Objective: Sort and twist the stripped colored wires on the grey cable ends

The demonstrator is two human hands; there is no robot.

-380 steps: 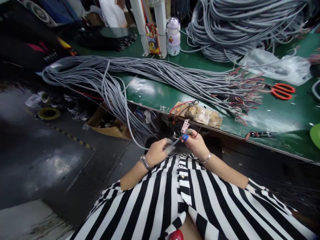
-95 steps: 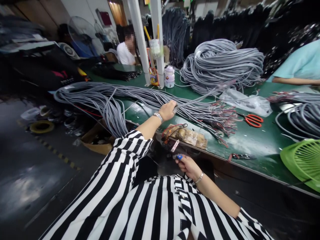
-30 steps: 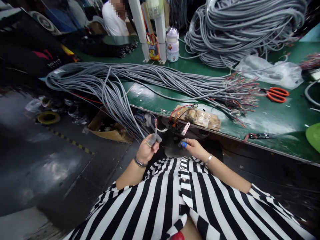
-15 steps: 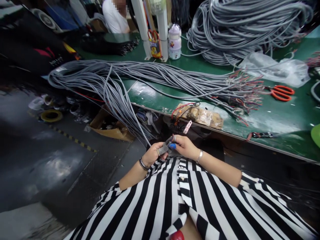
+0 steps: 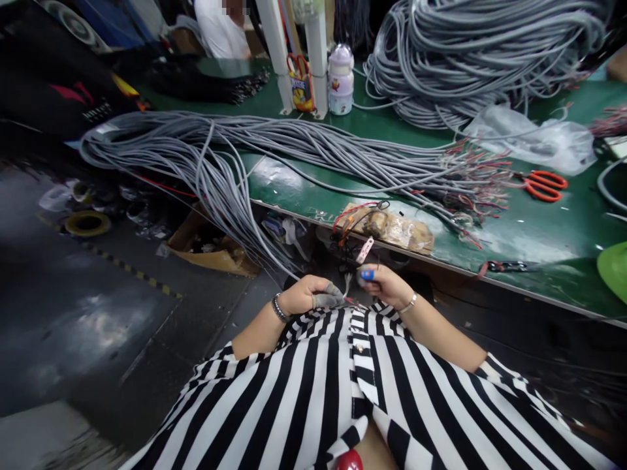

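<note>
My left hand [image 5: 313,295], with grey coverings on its fingertips, is closed on the end of a grey cable [image 5: 274,264]. Fine coloured wires [image 5: 351,301] stick out past its fingertips towards the right. Pale strands [image 5: 347,282] stand up between the two hands. My right hand [image 5: 386,287] is pinched shut just beside them, a blue wrap on one finger; whatever lies inside the pinch is hidden. Above the right hand is a pink clip-like piece [image 5: 365,250] by the bench edge.
A long bundle of grey cables [image 5: 294,140] lies across the green bench [image 5: 287,173], bare wire ends at right. Orange-handled scissors [image 5: 545,186], a taped cardboard block [image 5: 392,228], dark pliers-like tool [image 5: 509,266] and bottle [image 5: 341,79] lie or stand there. A person [image 5: 223,32] is behind.
A second ago the hands were apart, the left holding the cable end upright. They met half a second ago; now they are slightly apart, with the cable end's wires pointing right.
</note>
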